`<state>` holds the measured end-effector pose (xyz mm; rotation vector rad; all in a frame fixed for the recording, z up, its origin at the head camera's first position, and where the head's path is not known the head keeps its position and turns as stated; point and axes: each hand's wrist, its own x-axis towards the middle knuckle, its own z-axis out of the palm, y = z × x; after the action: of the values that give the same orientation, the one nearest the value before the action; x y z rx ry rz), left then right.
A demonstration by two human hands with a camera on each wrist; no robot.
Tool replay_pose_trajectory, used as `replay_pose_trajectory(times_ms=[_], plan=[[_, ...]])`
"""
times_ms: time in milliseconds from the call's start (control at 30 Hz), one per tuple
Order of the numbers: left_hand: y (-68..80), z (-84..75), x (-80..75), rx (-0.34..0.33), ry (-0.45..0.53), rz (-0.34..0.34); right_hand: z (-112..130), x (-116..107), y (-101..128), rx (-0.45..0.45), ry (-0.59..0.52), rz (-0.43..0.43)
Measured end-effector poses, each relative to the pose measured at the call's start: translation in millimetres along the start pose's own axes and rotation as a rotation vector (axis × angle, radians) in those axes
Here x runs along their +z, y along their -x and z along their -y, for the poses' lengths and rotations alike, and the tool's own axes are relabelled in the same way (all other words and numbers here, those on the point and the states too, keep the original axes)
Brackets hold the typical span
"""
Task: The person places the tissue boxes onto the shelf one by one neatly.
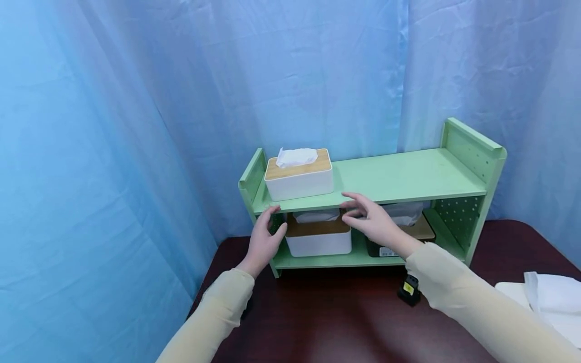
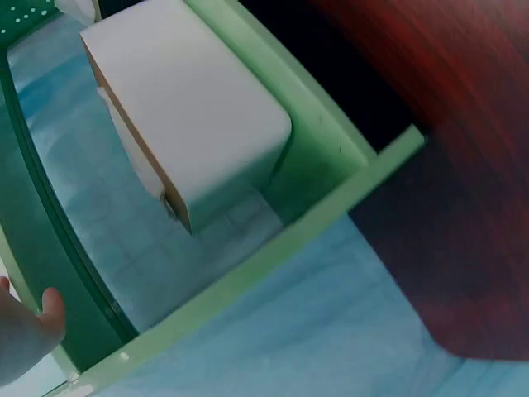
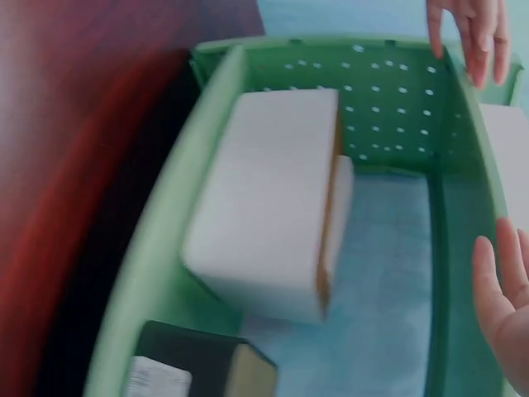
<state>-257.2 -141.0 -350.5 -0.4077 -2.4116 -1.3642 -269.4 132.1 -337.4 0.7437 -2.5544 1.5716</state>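
Observation:
On the top left of the green shelf point(image 1: 390, 176) sits a white tissue box point(image 1: 301, 184) with a wooden lid and a tissue sticking out. My left hand point(image 1: 264, 241) is held before the shelf's left front edge, fingers spread and holding nothing. Just right of that box and in front of the upper board, my right hand point(image 1: 369, 219) has bent, parted fingers and also holds nothing. On the lower level, between the hands, stands a second white tissue box point(image 2: 186, 99) with a wooden lid.
Beside it on the lower level is a black tissue box point(image 3: 186, 360) with a label, partly behind my right arm. A small black object with a yellow sticker point(image 1: 408, 290) lies on the dark table point(image 1: 317, 317). White packs point(image 1: 556, 297) lie at the right. Blue curtains point(image 1: 317, 75) hang behind.

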Motion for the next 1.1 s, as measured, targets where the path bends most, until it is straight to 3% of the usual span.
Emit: replay_pose_trajectory(times_ms=[267,533,767,1100], plan=[[22.7,12.6,18.0,-0.015,0.078,-0.031,-36,12,42,0.039,-0.068,0.045],[49.4,21.7,43.5,0.024,0.051,0.025,-66,15,78,0.096,-0.118,0.057],[74.6,28.1,69.2,0.076,0.08,0.05,-82,21,106,0.117,-0.194,0.015],[101.4,32.4,95.8,0.094,0.058,0.053,-96,29,132,0.018,-0.213,0.009]])
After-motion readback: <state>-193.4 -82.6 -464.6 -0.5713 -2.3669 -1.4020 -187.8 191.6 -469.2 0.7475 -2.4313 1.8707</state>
